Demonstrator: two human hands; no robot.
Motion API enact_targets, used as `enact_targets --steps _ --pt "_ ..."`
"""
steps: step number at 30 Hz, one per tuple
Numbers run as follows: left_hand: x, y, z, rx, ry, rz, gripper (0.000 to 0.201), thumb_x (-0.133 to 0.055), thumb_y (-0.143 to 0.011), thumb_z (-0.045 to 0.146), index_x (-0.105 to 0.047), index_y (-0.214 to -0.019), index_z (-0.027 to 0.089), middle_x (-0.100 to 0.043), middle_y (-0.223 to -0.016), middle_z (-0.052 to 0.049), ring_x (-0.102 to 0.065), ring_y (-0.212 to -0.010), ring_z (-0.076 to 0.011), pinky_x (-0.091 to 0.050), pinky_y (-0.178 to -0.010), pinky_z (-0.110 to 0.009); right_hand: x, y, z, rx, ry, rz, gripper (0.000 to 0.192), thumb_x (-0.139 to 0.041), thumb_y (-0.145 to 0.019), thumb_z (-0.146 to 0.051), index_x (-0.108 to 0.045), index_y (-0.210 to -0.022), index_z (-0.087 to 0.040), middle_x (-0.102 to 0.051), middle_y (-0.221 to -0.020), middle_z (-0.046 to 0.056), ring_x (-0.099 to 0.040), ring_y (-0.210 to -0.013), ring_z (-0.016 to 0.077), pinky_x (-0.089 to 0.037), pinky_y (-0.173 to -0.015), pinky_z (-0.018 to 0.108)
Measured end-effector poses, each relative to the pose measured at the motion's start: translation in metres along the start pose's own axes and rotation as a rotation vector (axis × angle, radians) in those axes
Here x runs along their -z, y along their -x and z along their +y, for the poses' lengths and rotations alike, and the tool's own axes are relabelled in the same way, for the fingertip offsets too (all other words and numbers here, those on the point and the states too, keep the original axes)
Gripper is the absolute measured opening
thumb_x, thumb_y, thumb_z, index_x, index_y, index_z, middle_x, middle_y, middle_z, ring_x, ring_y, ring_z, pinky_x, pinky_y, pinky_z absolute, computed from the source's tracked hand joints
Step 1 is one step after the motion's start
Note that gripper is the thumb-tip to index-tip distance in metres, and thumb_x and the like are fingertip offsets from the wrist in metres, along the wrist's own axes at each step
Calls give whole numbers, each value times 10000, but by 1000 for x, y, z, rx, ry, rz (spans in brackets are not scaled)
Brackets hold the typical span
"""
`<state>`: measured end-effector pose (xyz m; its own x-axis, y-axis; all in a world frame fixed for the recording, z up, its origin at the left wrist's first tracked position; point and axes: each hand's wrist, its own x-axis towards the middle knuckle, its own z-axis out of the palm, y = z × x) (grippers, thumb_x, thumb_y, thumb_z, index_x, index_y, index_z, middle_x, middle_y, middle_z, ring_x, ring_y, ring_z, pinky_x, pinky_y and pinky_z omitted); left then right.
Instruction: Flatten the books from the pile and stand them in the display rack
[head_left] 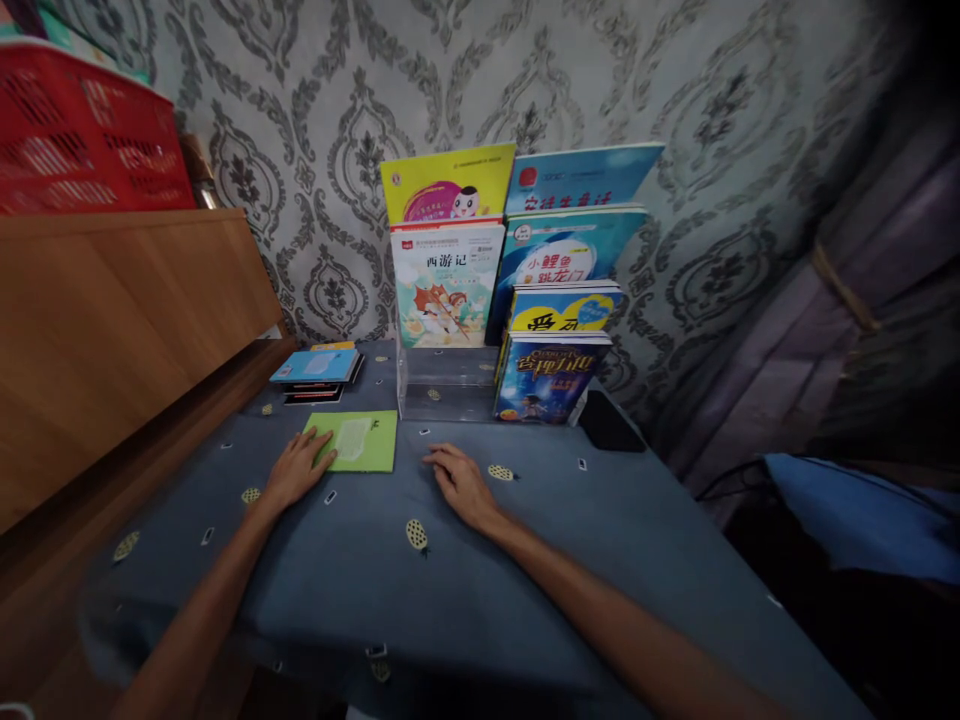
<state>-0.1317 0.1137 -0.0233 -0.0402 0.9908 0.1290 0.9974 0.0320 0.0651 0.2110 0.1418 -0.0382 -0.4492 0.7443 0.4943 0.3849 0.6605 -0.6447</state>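
My left hand (pixel 300 467) rests with fingers apart on the left edge of a thin green book (pixel 367 440), which lies flat on the cloth. To the right of that book, my right hand (pixel 461 482) hovers over or touches the cloth with its fingers stretched out, holding nothing. Behind both hands stands a clear stepped book rack (pixel 450 400). Its left column holds a white book (pixel 448 290) in front of a yellow book (pixel 442 180). In its right column, a dark blue book (pixel 553 380) stands foremost, with yellow-and-blue and teal books (pixel 570 245) behind it.
A small stack of books (pixel 315 368) lies at the table's back left. Right of the rack is a flat black object (pixel 611 425). A wooden cabinet (pixel 127 330) with a red basket (pixel 90 140) on top borders the left side; a curtain (pixel 810 330) hangs on the right.
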Motion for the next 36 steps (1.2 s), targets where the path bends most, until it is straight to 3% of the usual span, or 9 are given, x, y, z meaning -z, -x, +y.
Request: enact_targets --steps 6,11,15,19,21,30,36 --pt "5 19 12 -47 56 51 568 -362 -985 531 -565 -1424 232 -499 -1532 -103 -430 -1439 -310 -318 -1194 -496 -4 2 9 9 23 22 320 -500 -918 -118 -716 -1142 -194 -671 -1293 138 -614 -1241 254 -477 -1073 484" --pt "24 37 27 -60 59 19 547 -402 -972 506 -596 -1394 217 -538 -1494 -118 -492 -1387 -308 -383 -1154 -473 -3 5 1 60 79 -68 328 -482 -965 -161 -668 -1233 -185 -636 -1361 152 -574 -1305 251 -453 -1108 485" --pt "32 74 62 -49 35 -8 483 -442 -967 476 -631 -1350 252 -576 -1449 -124 -574 -1292 -342 -449 -1082 -503 -2 6 -5 80 134 -131 340 -488 -982 -196 -623 -1294 -183 -615 -1391 160 -555 -1325 253 -447 -1114 488" --pt "28 113 102 -71 -2 -3 492 -501 -943 449 -555 -1408 295 -549 -1460 -140 -561 -1264 -388 -555 -877 -490 -1 5 -6 73 172 -99 308 -517 -972 -216 -650 -1247 -179 -638 -1352 167 -562 -1299 270 -460 -1085 510" --pt "28 123 112 -75 -20 11 487 -493 -950 437 -540 -1409 282 -541 -1460 -145 -542 -1274 -396 -558 -861 -480 1 7 -9 71 177 -86 288 -539 -959 -214 -673 -1211 -178 -660 -1320 157 -574 -1274 268 -452 -1088 500" --pt "44 114 104 -116 100 14 265 -427 -984 415 -597 -1084 238 -615 -1162 -99 -622 -1057 -276 -523 -813 -384 16 50 -50 16 161 -115 250 -553 -938 -212 -709 -1131 -181 -698 -1256 128 -608 -1129 266 -464 -1008 476" --pt "51 93 112 -150 133 -56 227 -453 -967 423 -563 -1013 231 -602 -1071 -69 -636 -985 -265 -478 -835 -408 33 68 -63 -9 170 -139 239 -526 -932 -164 -716 -1067 -217 -716 -1178 91 -587 -997 254 -479 -896 435"
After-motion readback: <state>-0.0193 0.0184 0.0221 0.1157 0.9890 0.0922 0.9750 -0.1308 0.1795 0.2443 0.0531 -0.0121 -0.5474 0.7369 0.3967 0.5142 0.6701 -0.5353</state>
